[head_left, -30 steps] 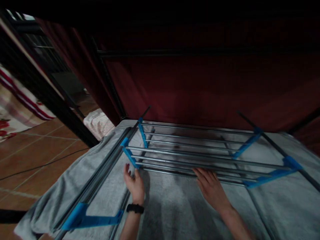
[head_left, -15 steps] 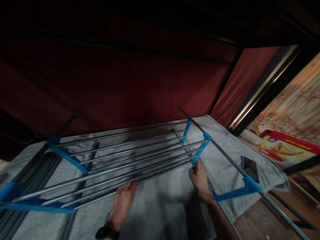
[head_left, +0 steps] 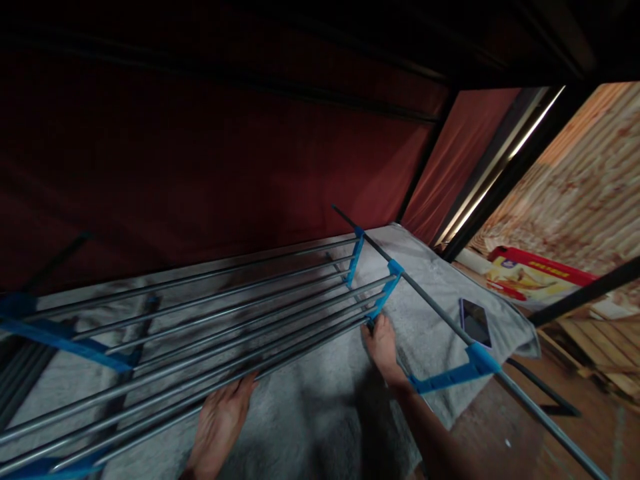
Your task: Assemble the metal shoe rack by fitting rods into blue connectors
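Note:
A rack of grey metal tubes with blue plastic brackets lies on its side across a grey cloth. My left hand is closed around the lowest metal tube, near the middle of its length; its fingertips are partly hidden behind the tube. At the right end, my right hand grips the lower end of a blue bracket, where the tubes run into it. A long upright pole passes through the brackets on that side. Another blue bracket, with no tubes in its inner side, sits beside my right forearm.
A phone lies on the grey cloth right of the pole. Beyond the cloth are a red and yellow box and a wooden pallet. A dark red fabric wall stands behind the rack. More dark tubes lie at far left.
The view has turned to the right, so the rack and both hands sit farther left in the picture. Both hands keep about the same places on the rack.

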